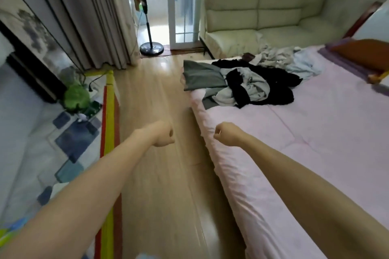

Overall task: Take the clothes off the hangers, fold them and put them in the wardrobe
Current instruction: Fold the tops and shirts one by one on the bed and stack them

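One heap of clothes (248, 84) on bed (315, 122): soft, light, floppy, likely best pinched at shoulders; left hand (163, 134) and right hand (226, 133) curled, empty.

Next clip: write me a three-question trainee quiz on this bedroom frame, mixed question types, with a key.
1. True or false: the left hand grips a garment.
2. Where does the pile of clothes lie? A) on the sofa B) on the pink bed C) on the floor
3. Fill in: both hands are curled and hold ____.

Key:
1. False; it holds nothing, like the right hand.
2. B; the pile lies on the pink bed, short of the sofa.
3. Nothing.
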{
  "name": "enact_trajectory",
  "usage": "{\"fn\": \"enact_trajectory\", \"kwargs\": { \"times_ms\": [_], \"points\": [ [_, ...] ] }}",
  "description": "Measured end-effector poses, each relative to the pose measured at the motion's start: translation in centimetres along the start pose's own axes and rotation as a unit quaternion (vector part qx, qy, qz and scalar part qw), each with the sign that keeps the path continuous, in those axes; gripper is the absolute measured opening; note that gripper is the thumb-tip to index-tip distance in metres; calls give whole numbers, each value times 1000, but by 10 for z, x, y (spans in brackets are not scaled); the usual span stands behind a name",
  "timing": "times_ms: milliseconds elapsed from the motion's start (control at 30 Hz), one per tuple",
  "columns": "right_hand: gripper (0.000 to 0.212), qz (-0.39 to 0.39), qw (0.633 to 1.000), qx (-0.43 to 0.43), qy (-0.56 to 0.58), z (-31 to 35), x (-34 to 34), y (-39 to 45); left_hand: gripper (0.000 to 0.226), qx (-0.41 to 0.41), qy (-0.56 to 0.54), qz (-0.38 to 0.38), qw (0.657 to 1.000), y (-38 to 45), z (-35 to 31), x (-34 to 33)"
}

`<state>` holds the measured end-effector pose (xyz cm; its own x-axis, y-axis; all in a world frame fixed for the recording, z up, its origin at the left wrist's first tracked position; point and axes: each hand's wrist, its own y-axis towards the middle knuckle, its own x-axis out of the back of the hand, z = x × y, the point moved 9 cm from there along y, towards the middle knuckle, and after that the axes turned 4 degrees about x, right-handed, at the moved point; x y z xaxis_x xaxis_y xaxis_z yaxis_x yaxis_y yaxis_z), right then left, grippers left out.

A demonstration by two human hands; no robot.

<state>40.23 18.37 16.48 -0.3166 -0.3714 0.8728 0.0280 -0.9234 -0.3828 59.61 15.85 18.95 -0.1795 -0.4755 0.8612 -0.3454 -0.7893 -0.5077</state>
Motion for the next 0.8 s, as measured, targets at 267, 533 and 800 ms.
{"fn": "enact_trajectory", "kwargs": {
  "times_ms": [267, 533, 800],
  "points": [
    [17, -39, 993, -111, 28, -35, 55, 158, 37, -64, 32, -21, 997, 175, 57, 97],
    [25, -58, 969, -209, 120, -64, 104, 275, 24, -170, 89, -7, 981, 354, 61, 207],
    [20, -92, 915, -330, 215, -196, 119, 355, 26, -268, 150, 23, 951, 524, -37, 237]
  ]
}}
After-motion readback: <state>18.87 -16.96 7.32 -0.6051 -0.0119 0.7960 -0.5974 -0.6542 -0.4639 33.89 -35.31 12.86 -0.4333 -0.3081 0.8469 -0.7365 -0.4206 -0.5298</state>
